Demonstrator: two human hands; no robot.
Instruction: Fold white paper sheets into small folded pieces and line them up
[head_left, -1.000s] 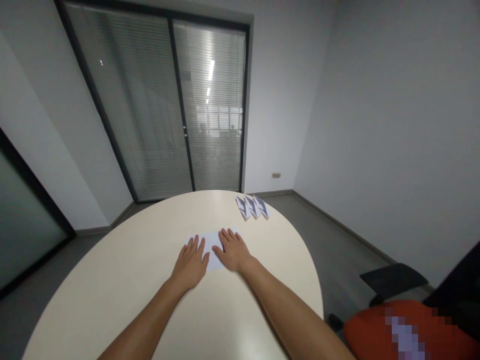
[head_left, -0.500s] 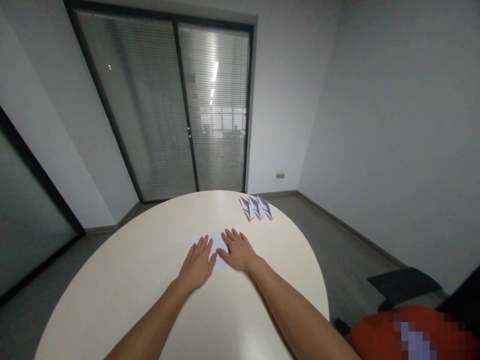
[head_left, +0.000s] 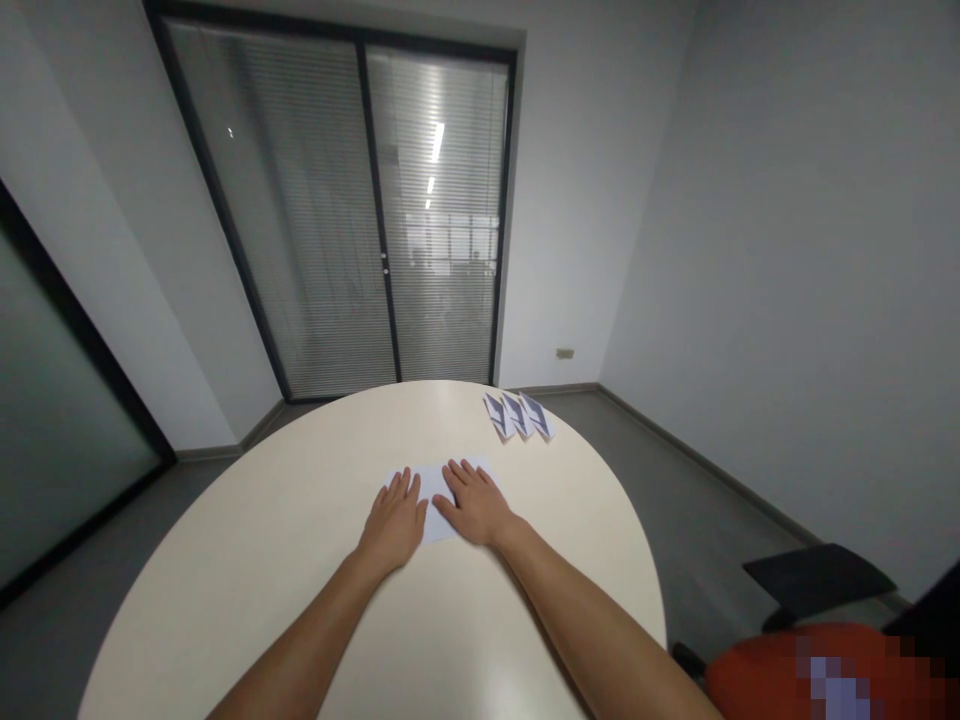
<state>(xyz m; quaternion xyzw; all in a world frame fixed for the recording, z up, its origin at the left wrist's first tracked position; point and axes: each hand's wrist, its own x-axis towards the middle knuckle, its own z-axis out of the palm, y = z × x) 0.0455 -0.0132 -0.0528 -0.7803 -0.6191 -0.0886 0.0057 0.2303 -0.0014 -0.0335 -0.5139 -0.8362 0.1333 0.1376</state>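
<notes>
A pale sheet of paper (head_left: 437, 532) lies on the round cream table (head_left: 300, 500) beneath both hands, which cover much of it. Flat on its left part rests my left hand (head_left: 394, 522), fingers stretched out. My right hand (head_left: 474, 503) is spread over the right part, its thumb pointing toward the left hand. A narrow strip of paper shows between the two hands. Beyond them, near the table's far right edge, stand three folded paper pieces (head_left: 517, 416) in a row, white with bluish shaded faces.
At the lower right is a chair with a red seat (head_left: 757, 665) and a black armrest (head_left: 817, 583), close to the table's edge. Glass panels with blinds (head_left: 442, 320) stand behind the table, and a grey wall (head_left: 787, 250) rises on the right.
My left hand has slid slightly to the left, away from my right hand, so more paper shows between them. The whole view has shifted a little.
</notes>
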